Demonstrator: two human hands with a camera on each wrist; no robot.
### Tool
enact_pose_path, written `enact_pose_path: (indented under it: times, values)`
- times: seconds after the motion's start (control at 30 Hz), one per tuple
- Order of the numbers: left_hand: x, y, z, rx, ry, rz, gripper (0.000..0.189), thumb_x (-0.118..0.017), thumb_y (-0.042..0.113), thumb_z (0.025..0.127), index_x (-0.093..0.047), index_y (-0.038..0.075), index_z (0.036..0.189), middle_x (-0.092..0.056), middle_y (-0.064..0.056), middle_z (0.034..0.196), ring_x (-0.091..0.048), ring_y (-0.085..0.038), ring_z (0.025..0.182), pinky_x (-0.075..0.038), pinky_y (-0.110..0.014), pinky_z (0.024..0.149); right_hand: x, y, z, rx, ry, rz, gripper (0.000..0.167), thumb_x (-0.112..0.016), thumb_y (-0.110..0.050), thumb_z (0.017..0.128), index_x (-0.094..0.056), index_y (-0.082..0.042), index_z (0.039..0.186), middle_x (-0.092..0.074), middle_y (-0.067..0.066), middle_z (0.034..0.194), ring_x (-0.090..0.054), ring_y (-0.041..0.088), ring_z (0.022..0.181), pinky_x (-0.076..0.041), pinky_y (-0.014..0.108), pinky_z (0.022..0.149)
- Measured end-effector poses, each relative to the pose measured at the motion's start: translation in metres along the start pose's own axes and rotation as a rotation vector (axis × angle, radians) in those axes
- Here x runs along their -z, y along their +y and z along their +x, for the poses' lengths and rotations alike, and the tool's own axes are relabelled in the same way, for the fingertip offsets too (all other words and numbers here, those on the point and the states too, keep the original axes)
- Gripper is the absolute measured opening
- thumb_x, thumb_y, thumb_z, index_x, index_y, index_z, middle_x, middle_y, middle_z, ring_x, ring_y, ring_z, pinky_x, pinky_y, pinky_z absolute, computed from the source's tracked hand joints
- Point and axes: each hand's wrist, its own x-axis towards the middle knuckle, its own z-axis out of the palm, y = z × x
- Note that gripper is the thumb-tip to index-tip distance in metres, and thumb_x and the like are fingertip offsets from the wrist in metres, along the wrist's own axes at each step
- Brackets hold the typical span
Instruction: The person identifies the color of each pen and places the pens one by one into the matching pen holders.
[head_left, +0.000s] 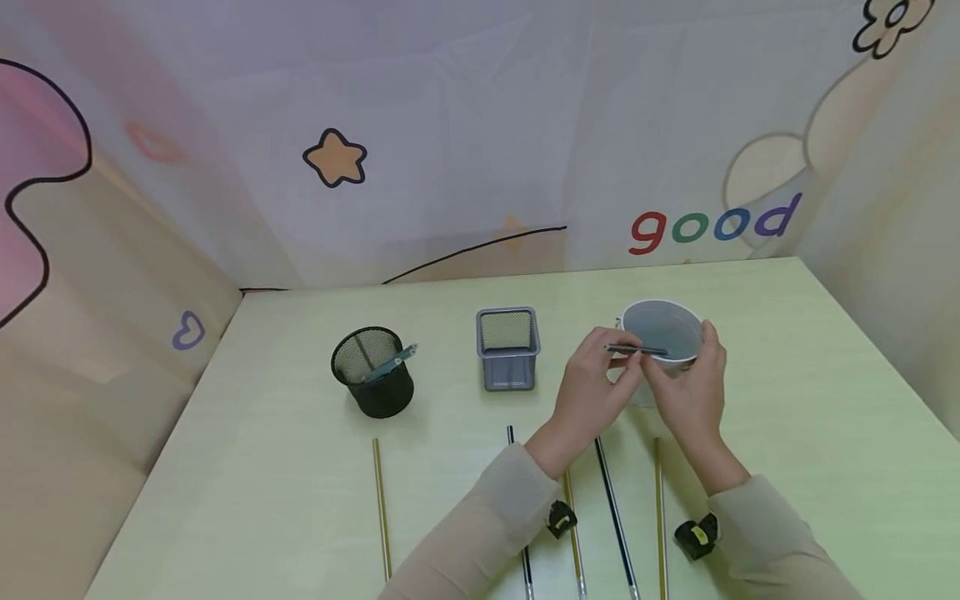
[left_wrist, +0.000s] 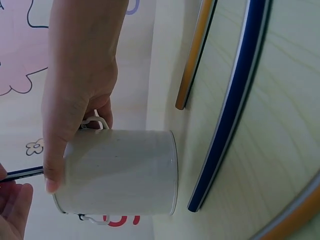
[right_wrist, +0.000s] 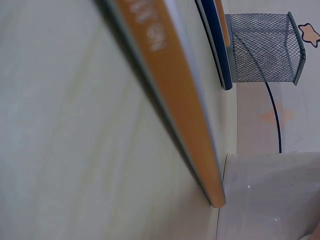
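My left hand (head_left: 596, 383) pinches a dark pencil (head_left: 633, 349) between thumb and fingers, above the white bucket (left_wrist: 120, 172). The pencil's right end overlaps the bucket's opening in the head view. In the left wrist view, the left fingertips (left_wrist: 19, 205) show at the lower left on that dark stick. My right hand (head_left: 693, 396) grips the bucket's rim, thumb at the front and fingers round the right side by a small handle (left_wrist: 95, 121). The bucket stands upright on the table, its front partly hidden by both hands.
A black mesh cup (head_left: 386, 396) with a teal pencil (head_left: 390, 364) leaning in it stands at left. Between cup and bucket is a grey mesh basket (head_left: 508, 371). Several gold and navy pencils, such as this gold one (head_left: 381, 508), lie lengthwise on the pale table (head_left: 247, 467).
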Motion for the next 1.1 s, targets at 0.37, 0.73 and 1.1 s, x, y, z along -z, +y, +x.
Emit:
enact_pose_path:
  times: [0.37, 0.73, 1.1]
  values:
    - [-0.002, 0.000, 0.002, 0.036, -0.052, 0.117, 0.014, -0.059, 0.006, 0.092, -0.063, 0.001, 0.104, -0.060, -0.009, 0.100, -0.064, -0.014, 0.090, -0.045, -0.003, 0.079, -0.001, 0.001, 0.000, 0.008, 0.016, -0.012, 0.084, -0.068, -0.021, 0.083, -0.018, -0.002, 0.149, -0.031, 0.027, 0.141, -0.040, 0.044, 0.123, -0.037, 0.064, 0.094]
    - [-0.004, -0.002, 0.004, 0.079, -0.092, 0.154, 0.016, -0.058, 0.010, 0.094, -0.065, 0.002, 0.106, -0.059, -0.008, 0.100, -0.064, -0.011, 0.090, -0.045, -0.002, 0.078, 0.001, -0.001, 0.000, 0.008, 0.009, -0.014, 0.086, -0.070, -0.023, 0.083, -0.018, -0.002, 0.149, -0.030, 0.027, 0.142, -0.039, 0.043, 0.123, -0.037, 0.064, 0.094]
    - [-0.007, -0.005, 0.010, 0.101, -0.138, 0.269, 0.013, -0.059, 0.014, 0.093, -0.066, 0.006, 0.101, -0.059, -0.005, 0.094, -0.060, -0.008, 0.084, -0.043, -0.002, 0.076, -0.001, 0.000, 0.001, 0.013, 0.016, -0.022, 0.086, -0.069, -0.024, 0.084, -0.019, -0.002, 0.149, -0.032, 0.027, 0.140, -0.040, 0.043, 0.122, -0.037, 0.064, 0.095]
